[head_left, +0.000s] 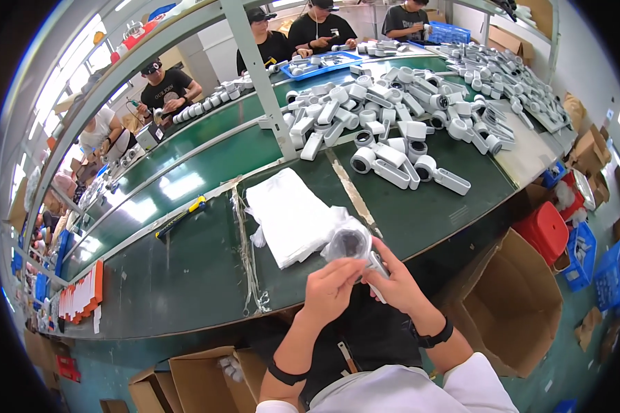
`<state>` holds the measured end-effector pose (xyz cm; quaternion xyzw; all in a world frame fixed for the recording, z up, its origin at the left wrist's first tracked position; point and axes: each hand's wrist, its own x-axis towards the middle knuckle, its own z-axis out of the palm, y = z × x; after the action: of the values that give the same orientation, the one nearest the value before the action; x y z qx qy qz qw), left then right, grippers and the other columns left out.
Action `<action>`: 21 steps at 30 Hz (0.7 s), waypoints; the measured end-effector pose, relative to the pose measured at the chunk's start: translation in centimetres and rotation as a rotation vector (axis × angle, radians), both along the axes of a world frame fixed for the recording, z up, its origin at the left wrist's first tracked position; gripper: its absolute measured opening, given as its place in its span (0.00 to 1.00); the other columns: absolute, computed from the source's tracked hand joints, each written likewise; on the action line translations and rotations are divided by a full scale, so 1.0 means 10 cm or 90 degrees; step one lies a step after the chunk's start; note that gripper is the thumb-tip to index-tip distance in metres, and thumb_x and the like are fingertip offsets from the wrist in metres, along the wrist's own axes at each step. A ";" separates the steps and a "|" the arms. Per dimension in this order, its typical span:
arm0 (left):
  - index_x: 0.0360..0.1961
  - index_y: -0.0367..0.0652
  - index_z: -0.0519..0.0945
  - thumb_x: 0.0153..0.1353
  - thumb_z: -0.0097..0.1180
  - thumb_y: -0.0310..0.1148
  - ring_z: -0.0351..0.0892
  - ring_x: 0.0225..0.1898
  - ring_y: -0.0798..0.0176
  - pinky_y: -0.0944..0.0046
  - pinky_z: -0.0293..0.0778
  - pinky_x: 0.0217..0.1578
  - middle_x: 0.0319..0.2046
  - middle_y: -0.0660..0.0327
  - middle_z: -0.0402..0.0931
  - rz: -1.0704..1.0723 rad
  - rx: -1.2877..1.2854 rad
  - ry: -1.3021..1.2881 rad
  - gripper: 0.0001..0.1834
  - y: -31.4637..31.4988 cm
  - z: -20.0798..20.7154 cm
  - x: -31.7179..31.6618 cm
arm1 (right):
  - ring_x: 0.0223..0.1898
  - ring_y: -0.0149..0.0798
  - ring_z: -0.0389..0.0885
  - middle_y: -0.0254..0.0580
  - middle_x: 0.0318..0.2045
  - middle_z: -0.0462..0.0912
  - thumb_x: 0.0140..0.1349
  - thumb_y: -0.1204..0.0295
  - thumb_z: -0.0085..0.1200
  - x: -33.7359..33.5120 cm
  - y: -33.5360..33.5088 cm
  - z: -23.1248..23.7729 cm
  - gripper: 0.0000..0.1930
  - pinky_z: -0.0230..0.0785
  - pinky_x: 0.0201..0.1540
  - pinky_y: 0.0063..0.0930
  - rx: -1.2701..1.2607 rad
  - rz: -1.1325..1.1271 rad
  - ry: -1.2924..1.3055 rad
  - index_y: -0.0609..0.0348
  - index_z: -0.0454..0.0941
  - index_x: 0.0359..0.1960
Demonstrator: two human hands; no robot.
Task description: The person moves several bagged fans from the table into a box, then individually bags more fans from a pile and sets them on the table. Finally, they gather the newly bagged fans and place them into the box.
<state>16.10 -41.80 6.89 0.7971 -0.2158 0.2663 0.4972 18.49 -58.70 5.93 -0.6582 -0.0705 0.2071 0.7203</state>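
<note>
My right hand (398,281) is closed around the handle of a grey-white plastic device with a round ring-shaped head (352,242). A thin clear plastic bag (335,249) lies over that head. With its fingers pinched together, my left hand (329,290) is at the lower edge of the head, apparently on the bag; the fingertips are partly hidden. Just beyond my hands, a stack of thin white bags (282,210) lies on the dark green bench (179,275). Farther back is a large heap of similar grey-white devices (393,103).
A yellow-handled cutter (180,216) lies left of the bags. Orange-and-white cards (81,294) stand at the bench's left end. Open cardboard boxes (510,303) stand on the floor. A metal post (262,82) rises from the bench; several people work beyond, near a blue tray (322,65).
</note>
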 end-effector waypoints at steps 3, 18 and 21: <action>0.39 0.35 0.83 0.56 0.60 0.18 0.83 0.32 0.59 0.67 0.78 0.33 0.35 0.54 0.82 -0.047 -0.023 0.025 0.09 -0.09 -0.08 -0.11 | 0.31 0.30 0.79 0.42 0.42 0.80 0.63 0.78 0.51 0.02 0.06 -0.09 0.39 0.74 0.34 0.22 0.069 -0.038 0.023 0.53 0.45 0.73; 0.65 0.42 0.60 0.67 0.52 0.28 0.74 0.55 0.60 0.62 0.80 0.43 0.57 0.57 0.69 -0.130 -0.745 0.506 0.27 0.19 -0.54 -0.30 | 0.42 0.35 0.77 0.43 0.43 0.78 0.66 0.75 0.51 -0.06 0.80 -0.27 0.21 0.71 0.44 0.29 0.112 -0.157 -0.163 0.63 0.65 0.60; 0.65 0.41 0.61 0.66 0.51 0.26 0.78 0.52 0.59 0.61 0.80 0.42 0.56 0.56 0.72 -0.129 -0.648 0.450 0.26 0.26 -0.45 -0.31 | 0.44 0.43 0.76 0.45 0.43 0.80 0.60 0.79 0.52 0.00 0.83 -0.19 0.19 0.69 0.47 0.34 -0.110 -0.254 -0.477 0.61 0.74 0.54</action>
<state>13.00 -39.24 2.42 0.4756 0.0409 0.0076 0.8787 18.45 -50.38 3.99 -0.7464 -0.1809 -0.1847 0.6133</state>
